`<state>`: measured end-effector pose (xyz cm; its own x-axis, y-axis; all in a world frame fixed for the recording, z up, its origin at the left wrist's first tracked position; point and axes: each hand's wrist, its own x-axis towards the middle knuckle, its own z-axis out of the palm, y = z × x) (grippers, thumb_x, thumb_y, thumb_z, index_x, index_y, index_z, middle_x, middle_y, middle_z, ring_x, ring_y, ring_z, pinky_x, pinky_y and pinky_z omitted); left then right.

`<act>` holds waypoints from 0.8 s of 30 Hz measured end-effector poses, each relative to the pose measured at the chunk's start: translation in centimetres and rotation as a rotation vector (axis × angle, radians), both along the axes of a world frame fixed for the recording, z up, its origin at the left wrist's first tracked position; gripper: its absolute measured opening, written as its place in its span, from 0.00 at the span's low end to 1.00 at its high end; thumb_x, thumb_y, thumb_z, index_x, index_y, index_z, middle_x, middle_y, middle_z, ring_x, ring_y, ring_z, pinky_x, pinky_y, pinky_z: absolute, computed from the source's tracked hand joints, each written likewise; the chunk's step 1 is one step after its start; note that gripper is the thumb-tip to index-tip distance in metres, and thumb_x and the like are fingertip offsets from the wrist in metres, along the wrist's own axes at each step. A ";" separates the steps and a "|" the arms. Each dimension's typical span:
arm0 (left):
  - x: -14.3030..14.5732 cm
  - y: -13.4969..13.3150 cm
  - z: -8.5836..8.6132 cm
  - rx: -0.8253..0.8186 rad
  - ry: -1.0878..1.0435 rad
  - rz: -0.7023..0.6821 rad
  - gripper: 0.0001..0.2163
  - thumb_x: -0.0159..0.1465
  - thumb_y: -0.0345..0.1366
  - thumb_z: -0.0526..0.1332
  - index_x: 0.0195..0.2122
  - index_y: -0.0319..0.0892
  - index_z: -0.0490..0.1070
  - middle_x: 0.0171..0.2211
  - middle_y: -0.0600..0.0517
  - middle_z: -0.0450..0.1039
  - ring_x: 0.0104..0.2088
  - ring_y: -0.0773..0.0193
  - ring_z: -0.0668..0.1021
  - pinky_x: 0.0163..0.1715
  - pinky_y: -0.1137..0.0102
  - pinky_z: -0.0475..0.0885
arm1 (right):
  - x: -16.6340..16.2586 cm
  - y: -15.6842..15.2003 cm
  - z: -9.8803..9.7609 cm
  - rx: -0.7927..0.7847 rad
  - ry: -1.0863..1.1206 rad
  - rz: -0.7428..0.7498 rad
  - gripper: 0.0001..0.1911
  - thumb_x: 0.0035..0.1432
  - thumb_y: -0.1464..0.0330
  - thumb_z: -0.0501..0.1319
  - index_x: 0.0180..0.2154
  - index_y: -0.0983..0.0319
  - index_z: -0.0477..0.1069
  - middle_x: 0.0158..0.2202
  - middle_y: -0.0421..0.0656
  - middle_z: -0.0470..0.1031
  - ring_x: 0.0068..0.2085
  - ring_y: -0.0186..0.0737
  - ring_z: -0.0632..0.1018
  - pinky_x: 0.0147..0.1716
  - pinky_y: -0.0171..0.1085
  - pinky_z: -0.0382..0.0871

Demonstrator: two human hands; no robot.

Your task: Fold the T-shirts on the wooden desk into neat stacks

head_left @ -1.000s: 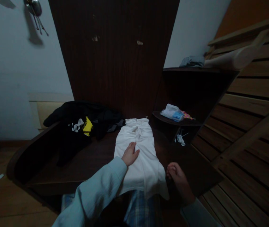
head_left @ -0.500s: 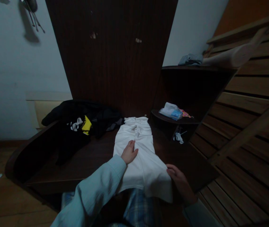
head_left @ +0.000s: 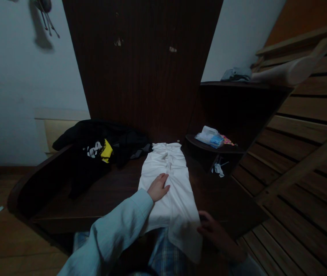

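Observation:
A white cloth garment [head_left: 177, 195], creased toward its far end, lies lengthwise on the dark wooden bench and hangs over the front edge near my knees. My left hand [head_left: 158, 188] rests flat on the middle of it, fingers loosely stretched out and holding nothing. My right hand [head_left: 209, 230] is at the garment's near right edge, fingers slightly curled and apart; it is dim and a little blurred. No grip on the cloth shows there.
Black clothing [head_left: 103, 134] with a yellow and white print lies at the bench's left. On the right, a corner shelf [head_left: 232, 151] holds a plastic packet [head_left: 209, 137]. Beyond it leans a slatted wooden frame [head_left: 301, 153]. The bench [head_left: 94, 207] has a raised left end.
The garment's near right corner has swung left and hangs lower. My right hand has loosened from its edge and moved slightly down. The left hand stays on the cloth; the view shifted slightly.

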<state>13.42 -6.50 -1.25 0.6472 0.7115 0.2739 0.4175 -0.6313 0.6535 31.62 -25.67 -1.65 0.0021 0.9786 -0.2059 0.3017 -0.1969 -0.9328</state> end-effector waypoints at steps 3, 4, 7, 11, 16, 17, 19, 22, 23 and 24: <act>-0.8 -0.8 0.0 0.030 0.010 -0.033 0.21 0.55 0.35 0.56 0.51 0.37 0.63 0.51 0.41 0.61 0.52 0.54 0.64 0.52 0.59 0.60 | 0.9 0.3 1.6 -0.009 -0.221 0.095 0.19 0.50 0.53 0.54 0.36 0.61 0.65 0.29 0.41 0.75 0.32 0.40 0.75 0.32 0.35 0.66; -1.2 -1.0 0.0 0.034 -0.006 -0.044 0.20 0.55 0.35 0.56 0.50 0.38 0.64 0.49 0.41 0.63 0.51 0.55 0.65 0.51 0.60 0.61 | 1.2 0.7 2.3 0.014 -0.297 0.077 0.18 0.52 0.53 0.52 0.34 0.60 0.66 0.27 0.40 0.74 0.30 0.38 0.74 0.29 0.34 0.65; -2.2 -1.4 0.0 0.003 -0.088 -0.082 0.16 0.57 0.35 0.55 0.47 0.39 0.67 0.40 0.45 0.69 0.42 0.60 0.70 0.45 0.65 0.66 | 1.7 2.8 4.7 0.113 -0.423 0.008 0.18 0.55 0.54 0.48 0.31 0.61 0.66 0.21 0.39 0.71 0.25 0.34 0.72 0.25 0.32 0.62; -2.6 -1.3 0.1 -0.066 -0.155 -0.064 0.14 0.60 0.34 0.52 0.45 0.40 0.68 0.33 0.49 0.70 0.33 0.64 0.72 0.37 0.68 0.69 | 1.8 8.2 6.9 0.290 -0.508 0.019 0.14 0.55 0.59 0.50 0.31 0.62 0.67 0.23 0.40 0.72 0.27 0.35 0.73 0.29 0.33 0.64; -2.4 -1.6 0.4 0.006 -0.093 -0.050 0.20 0.57 0.33 0.54 0.52 0.38 0.62 0.41 0.45 0.70 0.43 0.59 0.70 0.45 0.63 0.66 | 1.5 15.4 5.9 0.333 -0.942 -0.008 0.08 0.52 0.68 0.56 0.35 0.64 0.67 0.36 0.46 0.72 0.40 0.39 0.73 0.39 0.34 0.63; -2.4 -1.7 0.4 0.030 -0.070 -0.059 0.21 0.57 0.34 0.54 0.53 0.38 0.60 0.44 0.44 0.69 0.45 0.58 0.69 0.47 0.61 0.64 | 1.3 16.3 5.5 0.292 -1.030 0.009 0.08 0.53 0.68 0.56 0.36 0.65 0.68 0.37 0.48 0.72 0.42 0.40 0.72 0.40 0.34 0.63; -2.4 -1.7 0.3 0.054 -0.037 -0.076 0.22 0.57 0.33 0.54 0.54 0.38 0.59 0.48 0.43 0.66 0.49 0.57 0.67 0.51 0.60 0.61 | 1.0 17.4 4.7 0.190 -1.147 0.041 0.08 0.56 0.69 0.54 0.36 0.66 0.68 0.38 0.49 0.73 0.42 0.41 0.73 0.40 0.34 0.62; -2.7 -1.2 0.0 -0.017 -0.079 -0.050 0.22 0.57 0.30 0.51 0.54 0.40 0.56 0.49 0.44 0.66 0.49 0.60 0.68 0.51 0.62 0.62 | 0.9 17.8 4.3 0.100 -1.199 0.039 0.10 0.58 0.72 0.50 0.38 0.68 0.67 0.38 0.53 0.73 0.41 0.42 0.74 0.36 0.34 0.63; -2.8 -1.1 -0.2 -0.059 -0.114 -0.028 0.21 0.57 0.29 0.50 0.54 0.40 0.56 0.48 0.45 0.67 0.48 0.62 0.69 0.50 0.63 0.63 | 1.0 17.7 4.3 0.090 -1.205 0.025 0.11 0.58 0.72 0.50 0.39 0.69 0.67 0.38 0.54 0.73 0.41 0.43 0.74 0.35 0.34 0.63; -3.0 -0.9 -0.3 -0.097 -0.152 -0.006 0.21 0.57 0.28 0.49 0.53 0.40 0.56 0.46 0.46 0.68 0.46 0.63 0.70 0.49 0.64 0.64 | 1.2 17.7 4.4 0.076 -1.213 0.009 0.11 0.58 0.72 0.49 0.40 0.69 0.66 0.39 0.55 0.73 0.41 0.43 0.74 0.35 0.35 0.63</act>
